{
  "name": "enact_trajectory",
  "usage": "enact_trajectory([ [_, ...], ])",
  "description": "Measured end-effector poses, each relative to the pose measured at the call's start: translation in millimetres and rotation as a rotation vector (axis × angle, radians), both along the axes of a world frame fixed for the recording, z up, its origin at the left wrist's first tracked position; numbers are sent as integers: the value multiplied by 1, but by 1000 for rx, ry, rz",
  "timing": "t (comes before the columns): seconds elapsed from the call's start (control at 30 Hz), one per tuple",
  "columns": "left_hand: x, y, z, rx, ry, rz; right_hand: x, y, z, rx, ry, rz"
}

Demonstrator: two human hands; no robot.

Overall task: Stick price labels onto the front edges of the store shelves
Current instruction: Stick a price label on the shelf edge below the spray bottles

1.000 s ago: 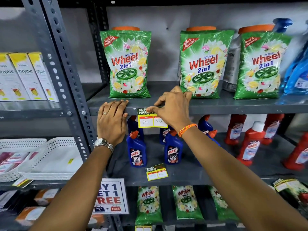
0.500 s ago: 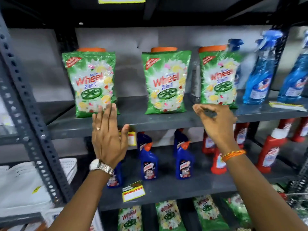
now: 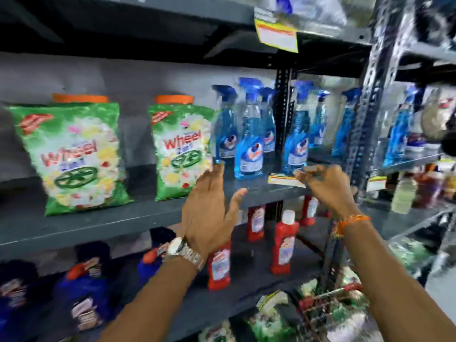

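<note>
A yellow and white price label lies flat on the grey middle shelf in front of the blue spray bottles. My right hand reaches it with fingers curled, its fingertips touching the label's right end. My left hand hovers flat and open before the shelf's front edge, fingers spread, holding nothing. The picture is blurred by motion.
Green Wheel detergent bags stand on the middle shelf to the left. Red bottles and dark blue bottles fill the shelf below. Another price label hangs from the upper shelf. A perforated upright divides the racks.
The view and both hands have swung right, away from the label stuck under the Wheel bags. My right hand has reached the loose label by the spray bottles.
</note>
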State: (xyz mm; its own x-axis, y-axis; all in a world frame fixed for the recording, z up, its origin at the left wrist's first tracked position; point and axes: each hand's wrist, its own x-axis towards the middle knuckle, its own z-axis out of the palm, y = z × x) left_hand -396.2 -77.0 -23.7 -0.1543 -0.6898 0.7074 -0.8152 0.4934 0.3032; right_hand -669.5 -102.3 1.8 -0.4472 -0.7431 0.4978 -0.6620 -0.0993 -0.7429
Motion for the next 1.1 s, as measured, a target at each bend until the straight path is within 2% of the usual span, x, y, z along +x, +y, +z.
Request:
enact_trajectory([
  [0.13, -81, -47, 19, 126, -68, -60, -55, -38, 10, 178, 55, 11],
  [0.27, -125, -97, 27, 275, -170, -57, -71, -69, 14, 358, 164, 3],
  [0.4, -158, -129, 31, 317, -330, -26, -80, -99, 8, 479, 299, 87],
  [0.5, -178, -147, 33, 334, -440, -3, -94, -135, -6, 482, 329, 94],
  [0.6, -190, -162, 31, 378, -483, 39, -82, -111, 5, 464, 314, 63],
  [0.7, -196, -170, 31, 401, -496, 61, -79, -107, 8, 478, 282, 49],
  [0.97, -202, -178, 39, 292, -443, 42, -83, -121, 9, 503, 179, 147],
  [1.1, -202, -171, 44, 233, -386, 19, -109, -173, -10, 499, 141, 239],
])
